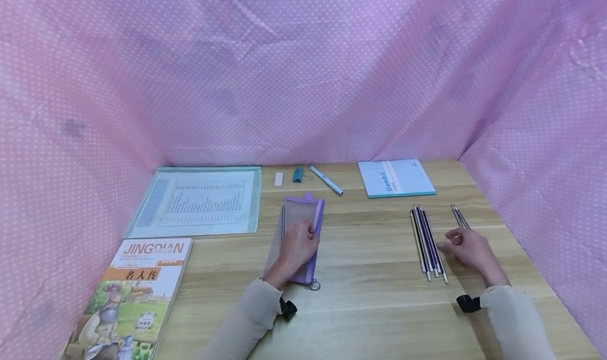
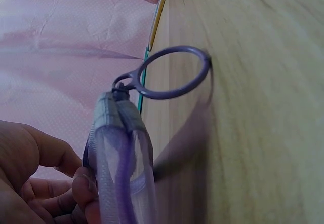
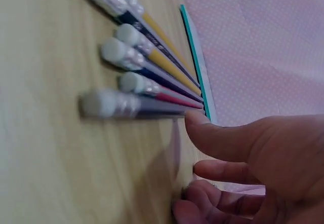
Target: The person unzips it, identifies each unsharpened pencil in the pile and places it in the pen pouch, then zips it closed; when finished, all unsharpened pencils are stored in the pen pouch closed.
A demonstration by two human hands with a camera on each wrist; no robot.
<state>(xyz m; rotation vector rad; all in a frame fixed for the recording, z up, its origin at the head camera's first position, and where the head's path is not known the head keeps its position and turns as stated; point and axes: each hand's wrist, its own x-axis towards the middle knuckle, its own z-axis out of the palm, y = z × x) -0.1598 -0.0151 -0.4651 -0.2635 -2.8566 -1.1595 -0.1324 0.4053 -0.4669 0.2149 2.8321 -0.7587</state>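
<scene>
A purple mesh pencil case [image 1: 293, 208] lies on the table, and my left hand [image 1: 300, 242] pinches its zip edge with thumb and curled fingers. A dark ring [image 2: 174, 72] hangs from the case's near end. Thin dark sticks [image 1: 283, 220] show along the case's left side. To the right, a row of pencils [image 1: 425, 244] with white eraser ends lies on the table. My right hand [image 1: 469, 249] is just right of the row, its thumb at the nearest pencil and other fingers loosely bent. More pencils [image 1: 457, 215] run beneath that hand, which hides their near ends.
Along the back are a white eraser [image 1: 278, 179], a teal binder clip [image 1: 297, 175], a light blue pen [image 1: 327, 181] and a blue booklet [image 1: 398, 178]. At left lie a teal-edged document sleeve [image 1: 199, 202] and a picture-covered book [image 1: 135, 297]. Pink dotted cloth [image 1: 303, 70] walls the table.
</scene>
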